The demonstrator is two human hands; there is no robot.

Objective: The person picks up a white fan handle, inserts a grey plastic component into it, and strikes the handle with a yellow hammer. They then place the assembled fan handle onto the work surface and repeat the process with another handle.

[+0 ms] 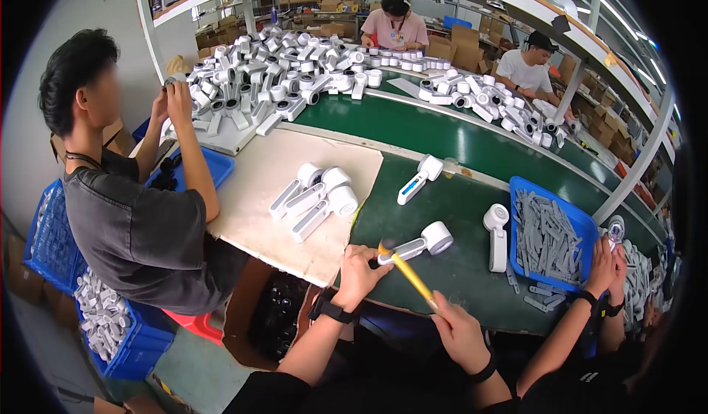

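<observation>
My left hand (359, 275) pinches the handle end of a white handheld device (436, 238) with a round head, which lies on the green work surface (457, 289). My right hand (463, 334) is closed round the yellow handle of a hammer (410, 275). Its dark head is over the device's handle, close to my left fingers; whether it touches cannot be told. Farther off lies another white device (419, 180) with a blue strip in its handle. To the right, a similar device (497, 238) rests with its head away from me.
Several white devices (313, 200) lie on a beige board at left. A blue tray (592, 231) of grey strips stands at right. Beyond runs a green conveyor (346, 123) with heaped devices. A person (140, 207) sits left; another person's hands (606, 272) are at right.
</observation>
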